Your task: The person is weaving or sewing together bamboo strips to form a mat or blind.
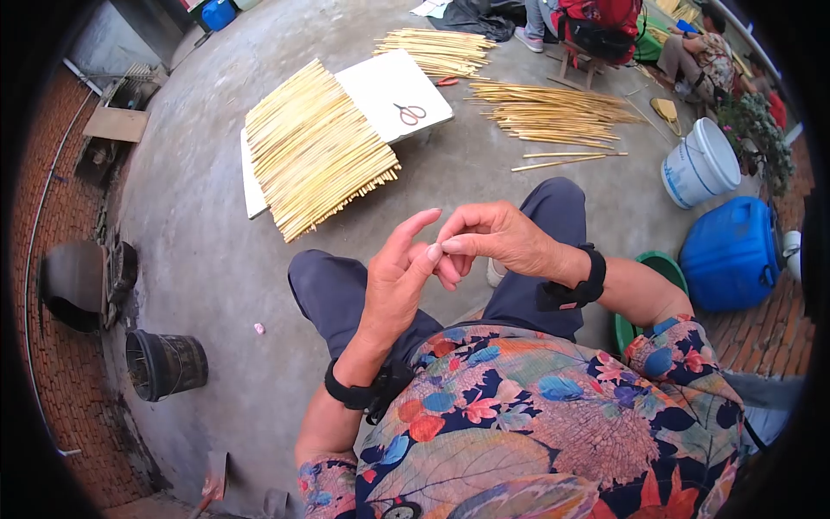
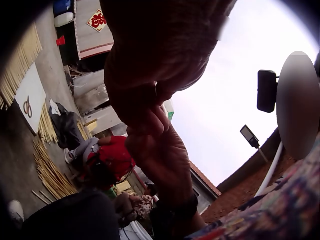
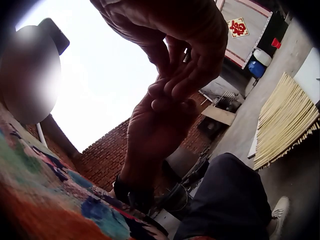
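Observation:
Both hands meet above the lap. The left hand [image 1: 393, 281] has its index finger stretched out and its thumb tip against the right fingertips. Thumb and index of the right hand [image 1: 510, 240] come together at that thumb tip, the other fingers bent; no object shows between them. In the left wrist view the left hand [image 2: 155, 60] is dark and close, over the right hand [image 2: 167, 155]. In the right wrist view the right hand [image 3: 175, 30] covers part of the left hand [image 3: 155, 127]. Whether something tiny is pinched cannot be seen.
Yellow sticks [image 1: 320, 147] lie in a layer across a white board [image 1: 393, 86] carrying scissors [image 1: 410, 114]. More sticks [image 1: 553, 112] lie on the floor beyond. At right stand a white bucket [image 1: 700, 164] and blue jug [image 1: 731, 255]; at left, a black bucket [image 1: 173, 365]. People sit behind.

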Demonstrator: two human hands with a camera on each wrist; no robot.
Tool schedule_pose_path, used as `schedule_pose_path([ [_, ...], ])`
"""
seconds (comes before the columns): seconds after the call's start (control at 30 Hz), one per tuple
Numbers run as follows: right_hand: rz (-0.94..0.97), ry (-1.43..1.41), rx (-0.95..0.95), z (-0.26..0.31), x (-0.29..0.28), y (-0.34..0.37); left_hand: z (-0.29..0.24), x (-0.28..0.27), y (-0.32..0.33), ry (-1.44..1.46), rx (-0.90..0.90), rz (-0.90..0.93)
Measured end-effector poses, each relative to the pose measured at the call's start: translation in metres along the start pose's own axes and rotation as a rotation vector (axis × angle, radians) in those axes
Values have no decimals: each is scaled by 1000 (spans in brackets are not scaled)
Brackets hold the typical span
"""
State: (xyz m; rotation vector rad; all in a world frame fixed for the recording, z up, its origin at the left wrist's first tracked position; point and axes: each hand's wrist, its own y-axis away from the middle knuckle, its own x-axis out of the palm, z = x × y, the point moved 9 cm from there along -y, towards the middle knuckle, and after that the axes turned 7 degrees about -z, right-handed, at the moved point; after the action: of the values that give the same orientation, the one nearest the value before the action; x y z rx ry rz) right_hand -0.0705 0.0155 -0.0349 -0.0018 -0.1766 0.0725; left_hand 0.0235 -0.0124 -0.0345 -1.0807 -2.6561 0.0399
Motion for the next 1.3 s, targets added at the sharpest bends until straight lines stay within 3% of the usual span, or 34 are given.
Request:
schedule_pose_path([
  [0.17, 32, 132, -55, 3, -4, -3, 4, -4, 1, -74, -76, 63],
  [0.23, 13, 136, 88, -9, -11, -6, 13, -10, 2, -189, -147, 93],
  [0.3, 56, 162, 87, -14, -4, -17, 15, -26, 13, -286, -133, 21],
  [0.37, -117, 185, 104, -14, -46, -6, 19, -21, 10, -462, -151, 73],
  [0.4, -151, 164, 154, -25, -56, -17, 16, -45, 24, -469, -176, -43],
  [0.47, -191, 186, 128, -21, -68, -18, 13, -54, 19, -530, -78, -44],
  [0.5, -201, 236, 118, -29, -70, -34, 11, -103, 33, -343, 39, -292],
  [0.53, -317, 291, 89, -26, -103, -20, 21, -123, 29, -339, 38, -290],
  [0.6, -526, 419, 160, -45, -173, -13, 15, -220, 76, -309, 118, -723],
  [0.67, -526, 359, 156, -48, -193, -9, 23, -261, 97, -283, 87, -885],
  [0.73, -583, 425, 186, -55, -215, -6, 65, -341, 153, -409, -197, -1192],
  [0.8, -578, 451, 220, -58, -217, -10, 135, -422, 206, -804, -459, -1193],
  [0.93, -675, 562, 273, -67, -244, -13, 184, -485, 258, -987, -644, -1228],
  [1.0, -686, 632, 280, -69, -253, -11, 207, -508, 273, -1001, -903, -1246],
  [1.3, -717, 877, 521, -63, -253, -13, 292, -616, 272, -1204, -1093, -1058],
])
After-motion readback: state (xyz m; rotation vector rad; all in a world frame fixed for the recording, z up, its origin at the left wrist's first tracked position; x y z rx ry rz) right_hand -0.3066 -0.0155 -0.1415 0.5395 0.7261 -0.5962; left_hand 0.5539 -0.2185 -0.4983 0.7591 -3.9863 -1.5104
